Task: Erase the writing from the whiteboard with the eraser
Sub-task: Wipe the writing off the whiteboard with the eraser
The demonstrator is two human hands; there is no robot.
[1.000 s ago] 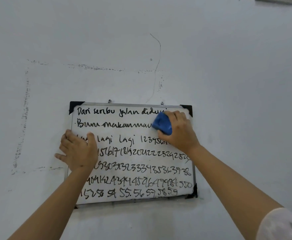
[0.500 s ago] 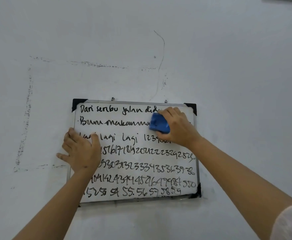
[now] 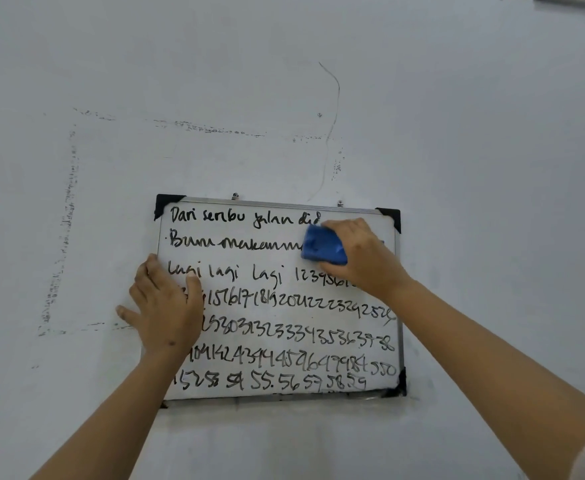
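Observation:
A small whiteboard [image 3: 370,223] with a metal frame and black corner caps hangs on the wall, covered in rows of black handwritten words and numbers. My right hand [image 3: 363,256] presses a blue eraser [image 3: 324,245] against the board's upper right, over the ends of the top two lines. The area right of the eraser is wiped white. My left hand [image 3: 164,310] lies flat with fingers spread on the board's left edge, covering the starts of the middle rows.
The pale wall [image 3: 457,133] around the board shows a dirty rectangular outline [image 3: 72,202] to the upper left, a thin crack [image 3: 334,116] above, and two small hanging screws on the board's top edge [image 3: 235,195].
The eraser in my right hand has slid leftward along the top two lines, wiping more letters. My left hand stays pressed on the board's left side.

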